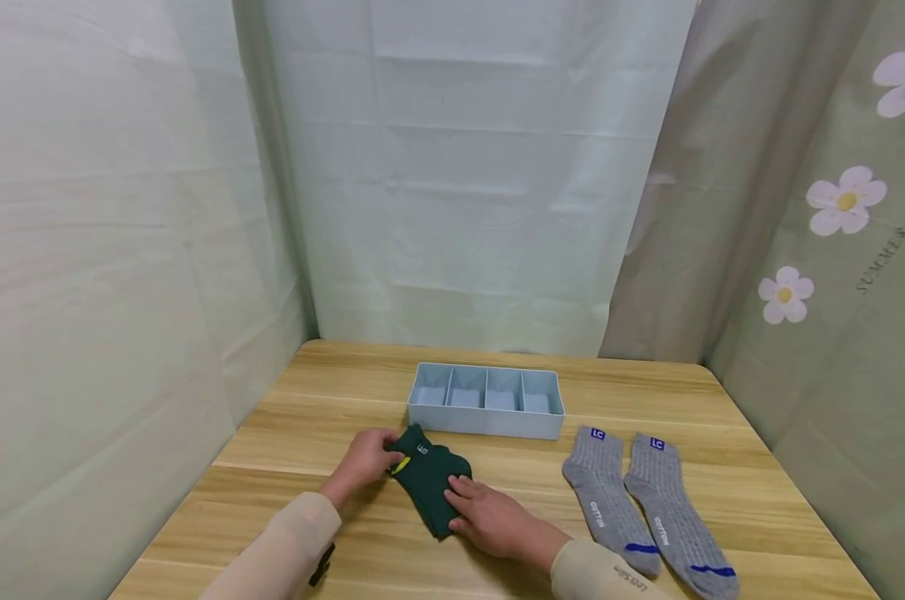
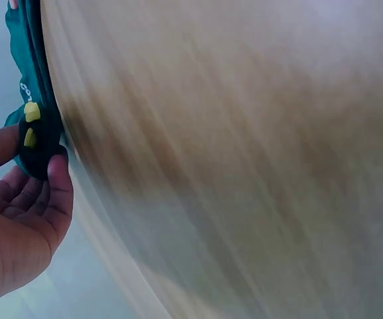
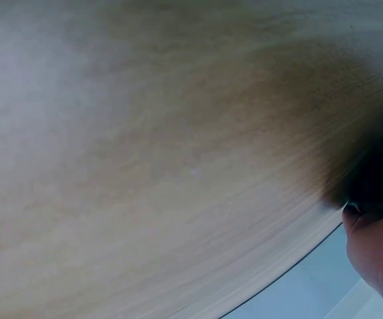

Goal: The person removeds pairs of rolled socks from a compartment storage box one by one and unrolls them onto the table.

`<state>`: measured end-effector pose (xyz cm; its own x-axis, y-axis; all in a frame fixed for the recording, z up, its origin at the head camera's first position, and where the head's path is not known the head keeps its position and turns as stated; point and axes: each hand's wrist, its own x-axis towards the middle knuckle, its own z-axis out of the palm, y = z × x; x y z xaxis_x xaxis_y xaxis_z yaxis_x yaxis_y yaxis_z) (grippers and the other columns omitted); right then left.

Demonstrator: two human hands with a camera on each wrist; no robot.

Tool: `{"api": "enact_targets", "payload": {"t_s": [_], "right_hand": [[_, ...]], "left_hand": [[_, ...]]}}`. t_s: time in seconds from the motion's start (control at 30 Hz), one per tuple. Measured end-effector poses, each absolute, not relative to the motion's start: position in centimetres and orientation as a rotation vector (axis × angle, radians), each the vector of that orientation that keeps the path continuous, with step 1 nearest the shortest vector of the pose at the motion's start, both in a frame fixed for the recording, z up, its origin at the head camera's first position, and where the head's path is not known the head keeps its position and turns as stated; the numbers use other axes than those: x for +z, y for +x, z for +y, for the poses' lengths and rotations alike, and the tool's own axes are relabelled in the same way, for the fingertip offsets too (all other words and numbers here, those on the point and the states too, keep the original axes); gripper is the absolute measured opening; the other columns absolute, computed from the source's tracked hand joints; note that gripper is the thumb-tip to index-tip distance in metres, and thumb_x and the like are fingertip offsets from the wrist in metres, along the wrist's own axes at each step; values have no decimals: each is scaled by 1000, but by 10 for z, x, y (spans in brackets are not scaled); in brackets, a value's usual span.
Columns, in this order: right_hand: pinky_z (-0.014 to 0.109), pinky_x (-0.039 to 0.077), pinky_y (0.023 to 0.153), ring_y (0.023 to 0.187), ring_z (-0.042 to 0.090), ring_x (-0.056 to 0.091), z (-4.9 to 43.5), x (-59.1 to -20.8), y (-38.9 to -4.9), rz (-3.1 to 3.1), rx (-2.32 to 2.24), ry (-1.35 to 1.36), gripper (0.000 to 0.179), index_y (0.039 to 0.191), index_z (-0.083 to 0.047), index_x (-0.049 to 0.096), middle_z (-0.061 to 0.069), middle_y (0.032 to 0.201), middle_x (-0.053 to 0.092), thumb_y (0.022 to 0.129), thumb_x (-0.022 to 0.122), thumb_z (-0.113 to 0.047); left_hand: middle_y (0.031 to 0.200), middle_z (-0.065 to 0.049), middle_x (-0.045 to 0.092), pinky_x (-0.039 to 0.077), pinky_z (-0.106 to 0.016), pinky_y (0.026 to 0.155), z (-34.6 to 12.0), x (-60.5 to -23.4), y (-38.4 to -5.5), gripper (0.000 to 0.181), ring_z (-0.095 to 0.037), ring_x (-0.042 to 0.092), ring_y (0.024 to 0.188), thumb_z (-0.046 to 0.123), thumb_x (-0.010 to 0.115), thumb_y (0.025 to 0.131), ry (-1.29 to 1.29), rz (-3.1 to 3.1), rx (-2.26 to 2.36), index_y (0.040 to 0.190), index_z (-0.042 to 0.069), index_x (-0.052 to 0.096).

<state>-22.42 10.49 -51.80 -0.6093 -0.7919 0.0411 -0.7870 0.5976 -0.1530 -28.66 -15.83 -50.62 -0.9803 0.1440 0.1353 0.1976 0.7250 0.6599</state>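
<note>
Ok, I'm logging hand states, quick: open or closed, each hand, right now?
Left hand: closed, pinching one end of the dark green sock bundle.
Right hand: open, fingers resting on the same bundle.

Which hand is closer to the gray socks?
Right. The right hand rests on the green socks, left of the gray socks; the left hand, farther left, pinches the green socks.
</note>
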Motion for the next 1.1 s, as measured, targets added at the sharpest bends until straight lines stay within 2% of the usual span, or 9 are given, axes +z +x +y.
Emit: {"api": "enact_targets", "payload": {"t_s": [0.23, 0.33, 0.47, 0.57, 0.63, 0.73, 0.83, 0.97, 1.1], "right_hand": [[38, 36, 111, 140, 30, 40, 105, -523, -227, 2790, -238, -1382, 51, 145, -3, 49, 16, 152, 42, 105, 48, -35], [37, 36, 111, 139, 30, 41, 104, -523, -227, 2797, -230, -1379, 51, 145, -3, 50, 16, 152, 43, 105, 49, -34], [37, 37, 111, 139, 30, 42, 104, -521, -225, 2802, -225, -1383, 51, 144, -2, 50, 16, 151, 43, 104, 50, -34], [37, 36, 111, 139, 30, 42, 105, -519, -225, 2801, -221, -1380, 51, 144, -2, 50, 17, 151, 43, 104, 50, -34], [37, 36, 111, 139, 30, 41, 105, -518, -224, 2801, -221, -1379, 51, 144, -2, 50, 17, 151, 43, 104, 50, -34], [36, 36, 111, 139, 30, 42, 105, -518, -224, 2802, -221, -1377, 51, 144, -2, 50, 17, 151, 44, 104, 50, -34], [36, 36, 112, 139, 29, 41, 105, -518, -224, 2795, -222, -1372, 51, 144, -2, 50, 17, 151, 43, 105, 49, -34], [36, 35, 112, 140, 29, 40, 105, -517, -224, 2785, -217, -1368, 52, 145, -2, 49, 16, 152, 42, 105, 48, -35], [36, 35, 112, 140, 29, 40, 105, -517, -224, 2784, -210, -1367, 52, 146, -3, 48, 16, 152, 42, 105, 48, -35]], "left_hand": [[82, -8, 63, 51, -35, 67, -164, -505, -288, 21, -20, 58, 76, 0, 78, 80, -181, -2830, -1191, 98, -2, 68], [82, -8, 61, 50, -34, 67, -165, -505, -288, 25, -19, 57, 76, -2, 78, 79, -182, -2793, -1221, 100, -2, 65], [81, -7, 62, 50, -36, 69, -167, -508, -288, 19, -18, 57, 77, -3, 76, 80, -275, -2766, -1165, 97, 0, 67], [84, -5, 65, 51, -38, 73, -168, -509, -288, 13, -18, 58, 79, 5, 74, 87, -323, -2784, -1103, 99, 2, 71], [87, -4, 66, 51, -39, 74, -167, -509, -288, 18, -18, 58, 80, 14, 75, 88, -322, -2811, -1078, 102, 2, 72], [93, -6, 67, 51, -42, 78, -167, -509, -288, 30, -21, 58, 84, 21, 80, 85, -297, -2850, -1058, 105, 1, 71], [97, -11, 69, 51, -46, 83, -168, -511, -288, 29, -26, 61, 88, 14, 81, 82, -296, -2835, -1033, 104, -1, 70], [101, -15, 70, 50, -50, 88, -170, -513, -291, 20, -30, 63, 95, 4, 77, 83, -307, -2789, -1018, 101, -3, 71], [103, -17, 71, 49, -51, 92, -173, -514, -294, 18, -34, 64, 100, 2, 75, 84, -288, -2794, -1019, 102, -4, 72]]}}
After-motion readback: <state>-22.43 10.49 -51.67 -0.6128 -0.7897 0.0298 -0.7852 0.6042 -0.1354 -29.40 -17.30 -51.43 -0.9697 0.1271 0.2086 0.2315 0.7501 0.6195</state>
